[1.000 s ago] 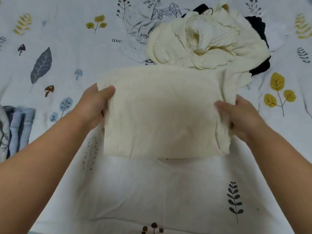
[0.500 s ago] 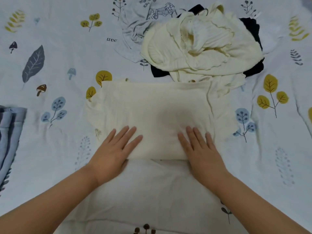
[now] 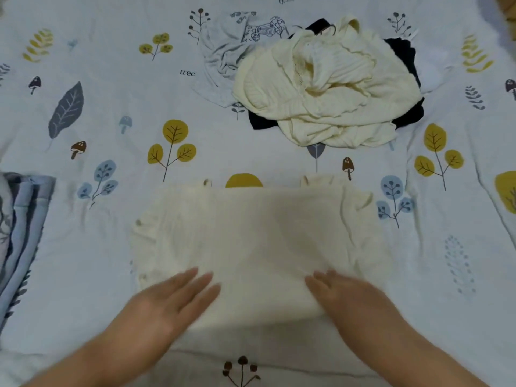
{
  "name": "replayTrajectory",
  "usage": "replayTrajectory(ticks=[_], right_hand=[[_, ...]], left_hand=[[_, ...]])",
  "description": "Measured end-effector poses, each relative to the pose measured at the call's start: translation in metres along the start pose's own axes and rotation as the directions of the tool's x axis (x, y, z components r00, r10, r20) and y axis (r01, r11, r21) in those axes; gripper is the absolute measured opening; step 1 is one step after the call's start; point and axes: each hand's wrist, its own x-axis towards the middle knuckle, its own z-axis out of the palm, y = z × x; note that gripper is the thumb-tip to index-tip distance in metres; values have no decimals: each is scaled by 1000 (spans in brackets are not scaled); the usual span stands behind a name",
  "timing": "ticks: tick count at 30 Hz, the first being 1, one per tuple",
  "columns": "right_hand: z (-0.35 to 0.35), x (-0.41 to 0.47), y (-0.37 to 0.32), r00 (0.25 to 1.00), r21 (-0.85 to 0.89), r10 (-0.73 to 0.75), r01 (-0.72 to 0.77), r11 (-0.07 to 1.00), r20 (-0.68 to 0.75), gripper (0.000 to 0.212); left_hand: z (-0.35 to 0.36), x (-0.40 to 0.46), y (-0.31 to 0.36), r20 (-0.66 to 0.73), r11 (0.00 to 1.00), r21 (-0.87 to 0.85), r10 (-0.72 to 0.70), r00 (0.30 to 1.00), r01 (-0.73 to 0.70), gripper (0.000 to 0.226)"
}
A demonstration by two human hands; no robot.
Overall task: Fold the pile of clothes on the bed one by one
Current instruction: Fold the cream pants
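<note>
A folded cream garment (image 3: 251,247) lay flat on the leaf-and-mushroom printed bedsheet (image 3: 111,107), in the near middle of the bed. The left hand (image 3: 167,303) and right hand (image 3: 354,300) both rested palm-down on its near edge, fingers straight and slightly spread, gripping nothing. Farther back sat the unfolded pile (image 3: 321,85): a crumpled cream knit over a dark garment (image 3: 407,54) and a grey printed shirt (image 3: 229,48), while striped blue fabric (image 3: 19,233) lay at the left edge.
</note>
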Motion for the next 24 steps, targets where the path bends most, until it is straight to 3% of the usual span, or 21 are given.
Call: replayTrajectory(ticks=[4, 6, 8, 9, 11, 13, 14, 15, 17, 21, 24], right_hand=[[34, -25, -5, 997, 85, -67, 63, 994, 37, 96], [23, -22, -3, 994, 183, 8, 12, 983, -107, 84], [8, -7, 4, 928, 397, 274, -158, 904, -254, 62], [0, 4, 9, 873, 501, 437, -284, 818, -218, 57], [-4, 27, 21, 717, 633, 694, -506, 586, -70, 63], [1, 47, 30, 622, 648, 782, -608, 459, 31, 61], [5, 55, 33, 605, 621, 795, -642, 450, 48, 52], [8, 61, 35, 597, 584, 799, -672, 454, 65, 39], [10, 67, 38, 604, 539, 795, -690, 483, 60, 19], [-2, 73, 47, 592, 573, 783, -580, 579, -191, 25], [1, 79, 53, 626, 432, 748, -625, 650, -220, 25]], left_hand=[[28, -31, 6, 173, 999, 16, 35, 984, -38, 40], [21, -19, 2, 142, 993, -84, -68, 987, 80, 43], [7, 2, -6, -37, 928, -226, -310, 950, 295, 41], [3, 13, -13, -132, 871, -246, -465, 875, 426, 34], [3, 36, -30, -154, 627, -301, -775, 613, 718, 23], [6, 55, -46, 40, 267, -384, -951, 305, 884, 33], [10, 62, -52, 125, 157, -406, -966, 224, 900, 37], [14, 66, -56, 168, 119, -417, -964, 205, 901, 36], [17, 71, -60, 126, 156, -443, -964, 234, 883, 25], [11, 71, -61, -158, 293, -560, -956, 247, 775, 14], [21, 68, -68, -131, 270, -531, -963, 237, 803, 14]])
